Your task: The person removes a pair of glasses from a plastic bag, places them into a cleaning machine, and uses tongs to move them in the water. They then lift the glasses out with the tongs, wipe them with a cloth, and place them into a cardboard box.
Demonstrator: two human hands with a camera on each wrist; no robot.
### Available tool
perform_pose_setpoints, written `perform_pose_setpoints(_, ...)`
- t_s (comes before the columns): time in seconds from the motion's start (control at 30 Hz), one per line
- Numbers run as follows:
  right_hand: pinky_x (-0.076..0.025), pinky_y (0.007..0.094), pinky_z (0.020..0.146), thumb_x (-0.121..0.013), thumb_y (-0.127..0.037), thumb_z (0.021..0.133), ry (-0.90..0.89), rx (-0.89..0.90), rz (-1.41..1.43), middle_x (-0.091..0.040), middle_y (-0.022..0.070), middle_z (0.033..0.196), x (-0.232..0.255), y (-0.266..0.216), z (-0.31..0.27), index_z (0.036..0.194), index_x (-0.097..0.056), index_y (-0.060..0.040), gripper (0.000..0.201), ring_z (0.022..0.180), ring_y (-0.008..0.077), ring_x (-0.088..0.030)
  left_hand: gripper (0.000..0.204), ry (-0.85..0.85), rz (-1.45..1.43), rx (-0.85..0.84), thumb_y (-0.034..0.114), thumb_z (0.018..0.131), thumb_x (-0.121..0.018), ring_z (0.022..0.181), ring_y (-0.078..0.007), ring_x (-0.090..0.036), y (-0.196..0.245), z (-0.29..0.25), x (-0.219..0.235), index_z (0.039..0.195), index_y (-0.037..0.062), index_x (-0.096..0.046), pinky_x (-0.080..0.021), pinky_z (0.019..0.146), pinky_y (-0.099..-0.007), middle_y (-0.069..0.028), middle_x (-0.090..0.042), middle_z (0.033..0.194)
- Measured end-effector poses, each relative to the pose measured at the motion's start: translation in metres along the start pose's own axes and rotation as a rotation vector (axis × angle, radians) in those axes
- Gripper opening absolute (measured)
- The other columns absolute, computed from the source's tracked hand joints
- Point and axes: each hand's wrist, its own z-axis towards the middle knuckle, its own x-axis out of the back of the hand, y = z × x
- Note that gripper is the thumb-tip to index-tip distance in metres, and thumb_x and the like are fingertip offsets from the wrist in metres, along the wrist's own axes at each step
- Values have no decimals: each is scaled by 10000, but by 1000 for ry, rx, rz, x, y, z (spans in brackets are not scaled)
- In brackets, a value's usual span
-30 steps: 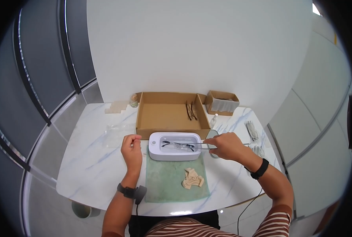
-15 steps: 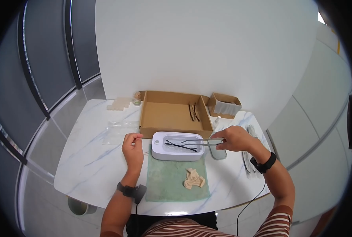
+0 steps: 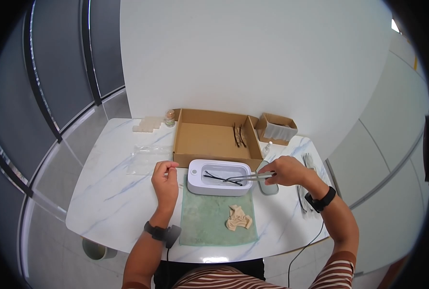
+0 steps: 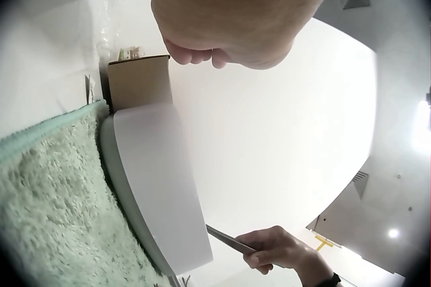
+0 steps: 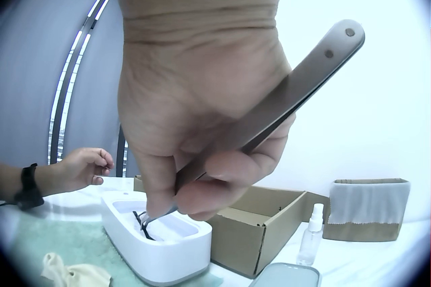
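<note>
My right hand [image 3: 289,171] holds metal tweezers [image 3: 260,176], pinched between thumb and fingers. Their tips reach into the basin of a white, box-shaped machine [image 3: 218,190], at dark-framed glasses [image 3: 214,177] lying inside. Whether the tips grip the frame, I cannot tell. From the right wrist view, the tweezers [image 5: 269,109] run across the palm, down to the machine [image 5: 158,250]. Left of the machine, my left hand [image 3: 166,185] hovers with loosely curled fingers, holding nothing. A green cloth [image 3: 205,221] lies partly under the machine, a crumpled beige cloth [image 3: 237,217] on it.
Behind the machine stands an open cardboard box [image 3: 205,137] with more glasses inside. A smaller box [image 3: 277,130] and a spray bottle [image 3: 267,148] stand right of it. A grey-green tray [image 3: 269,188] lies beside the machine. Clear plastic [image 3: 149,159] and a jar [image 3: 170,118] are at left.
The glasses have settled at a different angle in the basin. The tweezers' arms spread apart, then came closer together at the frame. My right hand has shifted slightly right; the head view moved a little.
</note>
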Motion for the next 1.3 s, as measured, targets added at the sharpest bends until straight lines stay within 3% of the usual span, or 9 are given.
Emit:
perform_pose_setpoints(0.1, -537, 428, 737, -789, -266, 833, 46, -6, -56, -739, 117, 852, -4, -2, 0, 1189, -756, -221, 360, 816, 319, -699, 138, -4, -2, 4, -71, 896, -549, 770, -129, -594, 0, 0, 0, 919, -10, -671, -465, 677, -258, -56, -630, 928)
perform_pose_setpoints(0.37, -538, 400, 643, -767, -230, 836, 229, 90, -349, -734, 51, 823, -15, -28, -14, 1183, -746, -222, 348, 746, 267, -705, 138, -14, 19, -2, -66, 904, -546, 773, -142, -601, 0, 0, -1, 919, -10, -671, -467, 684, -266, -61, -635, 933)
perform_pose_setpoints(0.43, -540, 401, 653, -768, -232, 835, 192, 62, -338, -735, 54, 832, -12, -33, -15, 1186, -745, -219, 351, 756, 268, -707, 151, -27, 38, -40, -22, 905, -529, 763, -79, -548, -4, 0, -1, 928, 6, -676, -500, 626, -236, -20, -607, 950)
perform_pose_setpoints(0.53, -545, 406, 681, -771, -240, 834, 124, 19, -306, -736, 67, 841, -9, -32, -16, 1195, -742, -217, 363, 781, 275, -709, 137, -28, -6, 23, -62, 905, -544, 766, -132, -588, 6, -2, -1, 917, -10, -670, -463, 676, -264, -57, -633, 935)
perform_pose_setpoints(0.67, -549, 418, 735, -779, -253, 828, 63, 15, -238, -735, 101, 846, -4, -24, -15, 1214, -738, -213, 391, 827, 298, -710, 135, -15, -11, 8, -63, 902, -546, 760, -128, -582, 1, -1, -2, 915, -10, -670, -460, 669, -261, -53, -631, 932)
perform_pose_setpoints(0.9, -530, 389, 681, -814, -218, 793, 59, 27, -54, -737, 95, 801, 22, -6, -14, 1180, -757, -184, 393, 737, 267, -695, 134, -4, -2, 4, -66, 898, -549, 763, -130, -585, 0, 0, 0, 915, -11, -670, -461, 672, -262, -59, -630, 927)
perform_pose_setpoints(1.23, -532, 398, 682, -817, -220, 798, 41, 31, -175, -739, 92, 801, 15, -16, -12, 1181, -753, -189, 390, 745, 276, -705, 140, -8, 8, 3, -71, 900, -549, 768, -131, -586, -2, 0, 0, 923, -11, -673, -458, 676, -259, -59, -632, 928)
perform_pose_setpoints(1.3, -538, 422, 730, -780, -258, 845, 47, 52, -197, -711, 126, 796, 11, -15, -12, 1212, -739, -209, 372, 805, 309, -693, 143, -18, 22, -16, -45, 903, -546, 772, -102, -574, -6, 0, 1, 929, 0, -679, -481, 650, -245, -36, -620, 937)
